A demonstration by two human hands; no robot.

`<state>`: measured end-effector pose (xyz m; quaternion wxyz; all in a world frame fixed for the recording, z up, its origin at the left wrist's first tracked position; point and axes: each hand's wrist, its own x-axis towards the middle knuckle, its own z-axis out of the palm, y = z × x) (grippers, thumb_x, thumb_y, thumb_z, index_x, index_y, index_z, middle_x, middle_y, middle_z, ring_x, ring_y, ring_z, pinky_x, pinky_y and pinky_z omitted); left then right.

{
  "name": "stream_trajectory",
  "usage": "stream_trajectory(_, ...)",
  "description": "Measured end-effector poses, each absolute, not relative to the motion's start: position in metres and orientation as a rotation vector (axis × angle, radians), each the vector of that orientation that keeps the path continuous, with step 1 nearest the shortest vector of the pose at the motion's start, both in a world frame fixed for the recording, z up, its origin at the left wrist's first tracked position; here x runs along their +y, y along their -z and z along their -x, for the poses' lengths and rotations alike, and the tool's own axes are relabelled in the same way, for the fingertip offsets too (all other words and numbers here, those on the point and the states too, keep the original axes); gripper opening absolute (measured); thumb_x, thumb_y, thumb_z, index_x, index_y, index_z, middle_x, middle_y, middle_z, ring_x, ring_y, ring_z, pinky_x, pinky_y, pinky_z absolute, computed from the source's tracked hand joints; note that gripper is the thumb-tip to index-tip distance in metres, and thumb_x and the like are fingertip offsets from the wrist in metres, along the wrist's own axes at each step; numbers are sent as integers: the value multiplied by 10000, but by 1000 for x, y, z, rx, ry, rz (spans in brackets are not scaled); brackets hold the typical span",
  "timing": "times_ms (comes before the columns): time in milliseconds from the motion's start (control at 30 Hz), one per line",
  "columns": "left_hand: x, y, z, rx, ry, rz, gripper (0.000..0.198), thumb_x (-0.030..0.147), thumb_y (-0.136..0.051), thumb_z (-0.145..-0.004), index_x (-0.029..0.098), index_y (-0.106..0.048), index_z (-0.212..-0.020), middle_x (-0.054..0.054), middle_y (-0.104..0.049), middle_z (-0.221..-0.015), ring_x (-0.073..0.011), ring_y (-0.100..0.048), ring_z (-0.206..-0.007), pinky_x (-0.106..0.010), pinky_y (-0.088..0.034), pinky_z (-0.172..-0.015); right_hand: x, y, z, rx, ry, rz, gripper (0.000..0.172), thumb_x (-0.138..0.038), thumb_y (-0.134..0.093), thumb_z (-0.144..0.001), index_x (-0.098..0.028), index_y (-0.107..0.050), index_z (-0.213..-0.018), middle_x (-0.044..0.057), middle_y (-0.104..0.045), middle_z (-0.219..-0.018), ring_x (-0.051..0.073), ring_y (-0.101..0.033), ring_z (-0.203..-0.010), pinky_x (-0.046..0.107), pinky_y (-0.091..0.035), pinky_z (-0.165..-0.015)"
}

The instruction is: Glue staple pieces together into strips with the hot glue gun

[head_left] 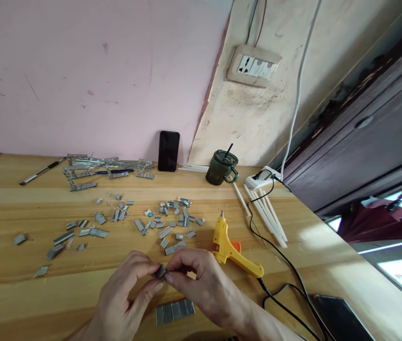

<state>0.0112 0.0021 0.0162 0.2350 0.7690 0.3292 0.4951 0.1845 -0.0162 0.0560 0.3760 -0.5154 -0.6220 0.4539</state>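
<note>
My left hand (pixel 126 291) and my right hand (pixel 201 279) meet at the front of the wooden table. Between their fingertips they pinch one small dark grey piece (pixel 160 272), which looks like a short block of staples. Fingers cover part of it. Just below the hands lies a flat row of grey pieces (pixel 175 311) set side by side. Beyond my fingers, many similar loose grey pieces (pixel 165 231) are scattered over the table. A yellow glue gun (pixel 234 248) with an orange trigger rests to the right of my right hand.
White glue sticks (pixel 267 215) lie by a power strip (pixel 263 179). A dark lidded mug (pixel 218 168) and an upright phone (pixel 169 151) stand near the wall. Assembled grey frames (pixel 97 165) and a pen (pixel 42 171) are at back left. Black cable (pixel 286 300) runs beside another phone (pixel 341 317).
</note>
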Motion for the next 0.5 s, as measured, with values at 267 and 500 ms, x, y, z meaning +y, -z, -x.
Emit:
stream_trajectory(267, 1, -17, -10, 945, -1299, -2169, 47, 230, -573, -862, 252, -613, -872, 1, -676, -749, -156, -669, -683, -214, -549, -618, -23, -52, -181, -2054, -411, 1180, 221, -93, -454, -867, -143, -665, -824, 61, -649, -740, 158, -601, -659, 237, -484, -603)
stream_trajectory(500, -1, -18, -13, 924, -1281, -2245, 100, 161, -556, -858, 249, -605, -858, 29, -658, -733, -117, -654, -648, -168, -521, -601, -25, -49, -179, -2245, -33, 1215, 274, -56, -381, -835, -141, -606, -703, 66, -589, -655, 185, -555, -597, 267, -430, -509)
